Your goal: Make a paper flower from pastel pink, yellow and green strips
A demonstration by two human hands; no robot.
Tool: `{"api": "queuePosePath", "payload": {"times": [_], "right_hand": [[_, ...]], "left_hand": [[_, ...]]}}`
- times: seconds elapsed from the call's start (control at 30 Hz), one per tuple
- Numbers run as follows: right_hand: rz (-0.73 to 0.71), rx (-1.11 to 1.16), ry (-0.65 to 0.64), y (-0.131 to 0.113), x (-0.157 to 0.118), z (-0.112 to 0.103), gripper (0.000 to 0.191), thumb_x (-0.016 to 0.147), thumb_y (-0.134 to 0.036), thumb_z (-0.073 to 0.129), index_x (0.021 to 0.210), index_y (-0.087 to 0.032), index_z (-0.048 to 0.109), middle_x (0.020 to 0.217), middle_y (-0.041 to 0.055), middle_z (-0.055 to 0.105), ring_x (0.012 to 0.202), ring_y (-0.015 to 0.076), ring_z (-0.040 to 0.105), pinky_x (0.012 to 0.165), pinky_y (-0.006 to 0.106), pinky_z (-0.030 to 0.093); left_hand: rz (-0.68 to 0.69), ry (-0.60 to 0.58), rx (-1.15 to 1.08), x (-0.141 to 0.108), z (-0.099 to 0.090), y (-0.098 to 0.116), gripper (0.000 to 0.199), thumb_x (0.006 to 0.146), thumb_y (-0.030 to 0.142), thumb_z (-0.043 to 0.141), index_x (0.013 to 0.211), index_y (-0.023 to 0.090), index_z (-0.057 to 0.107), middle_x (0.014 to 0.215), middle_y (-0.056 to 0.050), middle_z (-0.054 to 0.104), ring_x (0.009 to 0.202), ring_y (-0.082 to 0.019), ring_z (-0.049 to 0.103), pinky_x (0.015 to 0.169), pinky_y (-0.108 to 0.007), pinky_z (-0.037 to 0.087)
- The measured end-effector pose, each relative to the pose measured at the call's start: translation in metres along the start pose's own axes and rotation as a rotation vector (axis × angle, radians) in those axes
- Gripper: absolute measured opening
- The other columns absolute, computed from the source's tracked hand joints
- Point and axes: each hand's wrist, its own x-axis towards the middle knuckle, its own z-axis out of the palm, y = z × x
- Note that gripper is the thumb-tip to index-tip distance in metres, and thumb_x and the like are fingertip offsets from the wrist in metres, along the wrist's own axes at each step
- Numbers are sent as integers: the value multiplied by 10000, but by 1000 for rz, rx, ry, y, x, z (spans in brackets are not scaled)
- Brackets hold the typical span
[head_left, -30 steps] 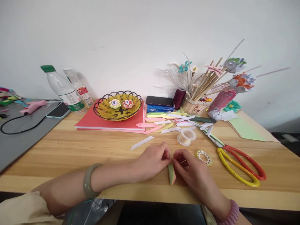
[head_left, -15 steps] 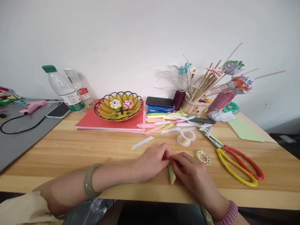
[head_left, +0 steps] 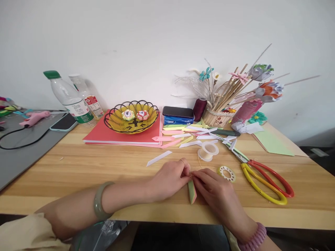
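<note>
My left hand (head_left: 171, 179) and my right hand (head_left: 216, 190) meet fingertip to fingertip near the table's front edge, both closed in a pinch. Between them a folded green and pink paper strip (head_left: 192, 192) points toward me, its upper end at my left fingers. A thin thread (head_left: 200, 162) runs from a white spool (head_left: 208, 151) down toward my right fingers, which pinch its end or something too small to make out. Beside my right hand lies a small tape roll (head_left: 226, 173). A lone white paper strip (head_left: 159, 158) rests behind my left hand.
Scissors (head_left: 267, 179) lie at the right. Cut paper strips (head_left: 183, 136) are scattered behind the spool. A yellow basket (head_left: 117, 126) with two paper flowers stands on red paper (head_left: 96, 136). Bottles (head_left: 75, 108) and a phone (head_left: 63, 122) are left; a stick holder (head_left: 213, 118) is at the back.
The view has shifted slightly. My fingertips have moved a little at the upper end of the folded strip; both hands stay pinched together.
</note>
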Motion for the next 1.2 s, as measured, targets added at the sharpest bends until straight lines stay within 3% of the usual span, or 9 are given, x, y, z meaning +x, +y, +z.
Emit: {"api": "queuePosePath", "payload": {"times": [0.4,0.67,0.8,0.97,1.2], "right_hand": [[-55,-81,2,-2,1,-2,217,862,-184,431,879,-169,647,741,62,611,640,152,574,577,264,453],[-45,-124,97,0,0,2,166,841,-171,449,911,-148,597,650,23,591,547,130,546,508,240,416],[-89,-129,66,0,0,1,178,853,-176,437,814,-176,610,650,18,579,563,126,538,521,238,407],[-122,-148,39,-1,-1,0,232,872,-172,406,831,-167,634,748,62,620,661,141,573,606,249,433],[-105,-170,-74,0,3,-4,228,863,-164,408,812,-163,630,689,47,596,601,137,552,552,246,407]], "left_hand": [[8,0,-11,0,0,0,67,772,236,497,746,195,452,729,27,579,661,-119,516,595,-230,366],[-7,24,13,-1,1,1,52,751,223,497,723,195,463,686,33,561,654,-119,523,589,-232,367],[2,16,9,-1,1,0,36,738,210,496,736,197,462,729,29,582,665,-121,526,595,-232,382],[10,13,12,-2,1,0,33,734,197,487,740,194,455,735,20,588,667,-125,538,598,-235,400],[34,12,-3,-2,1,0,76,739,203,498,794,199,446,725,21,582,671,-128,557,615,-241,424]]}}
